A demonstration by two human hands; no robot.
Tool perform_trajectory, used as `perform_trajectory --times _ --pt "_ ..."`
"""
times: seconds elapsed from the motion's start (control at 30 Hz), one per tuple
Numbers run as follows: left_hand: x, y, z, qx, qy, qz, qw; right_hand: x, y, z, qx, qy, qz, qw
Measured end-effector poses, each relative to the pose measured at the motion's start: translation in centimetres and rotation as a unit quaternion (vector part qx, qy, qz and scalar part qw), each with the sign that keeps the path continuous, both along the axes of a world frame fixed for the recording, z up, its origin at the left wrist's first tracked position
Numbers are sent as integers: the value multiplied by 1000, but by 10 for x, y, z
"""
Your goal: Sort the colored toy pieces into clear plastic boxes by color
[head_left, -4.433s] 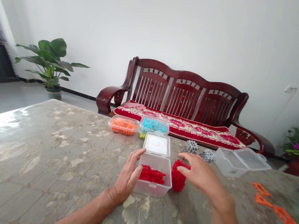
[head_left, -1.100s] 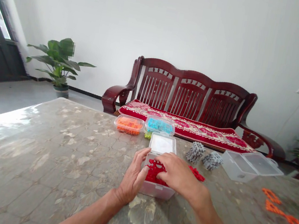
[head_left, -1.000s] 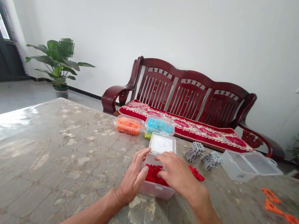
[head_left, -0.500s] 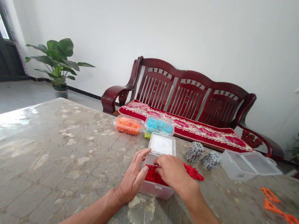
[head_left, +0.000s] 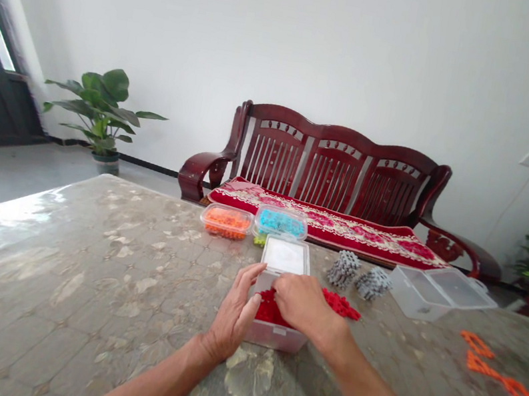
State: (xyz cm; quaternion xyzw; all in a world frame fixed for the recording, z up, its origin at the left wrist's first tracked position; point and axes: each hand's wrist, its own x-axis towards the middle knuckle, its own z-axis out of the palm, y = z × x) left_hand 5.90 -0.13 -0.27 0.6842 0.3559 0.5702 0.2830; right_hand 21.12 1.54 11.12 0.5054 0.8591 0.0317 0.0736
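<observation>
A clear plastic box [head_left: 274, 337] full of small red plastic pieces [head_left: 268, 308] stands before me with its lid [head_left: 286, 256] tipped back. My left hand [head_left: 240, 309] grips the box along its left side, thumb near the rim and fingers farther back. Over the box's right side reaches my right hand [head_left: 302, 302], its fingers curled down among the red pieces; the tips are hidden, so what they pinch cannot be made out. Joined red pieces [head_left: 341, 304] lie on the table just right of the box.
Behind are tubs of orange pieces [head_left: 227, 221] and blue pieces [head_left: 281, 222]. To the right stand two grey built clusters [head_left: 344, 269], an open clear box [head_left: 417, 298] and linked orange pieces [head_left: 502, 381] on the table [head_left: 77, 288]. A wooden bench [head_left: 331, 162] is beyond.
My right hand has shifted slightly left and its fingers have curled in more among the red pieces. My left hand stays on the box.
</observation>
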Motion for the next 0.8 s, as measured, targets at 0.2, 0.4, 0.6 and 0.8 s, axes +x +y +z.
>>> perform_trajectory --times 0.2,0.4,0.6,0.8 --pt "0 0 -1 -1 -3 4 1000 15 5 7 10 75 18 997" --pt "0 1 1 -3 -8 1 1000 19 5 2 36 113 -33 992" --pt "1 1 0 -6 -12 4 1000 14 -1 -5 -9 141 27 990" --pt "0 0 1 1 -1 2 1000 5 6 -18 -98 123 47 986"
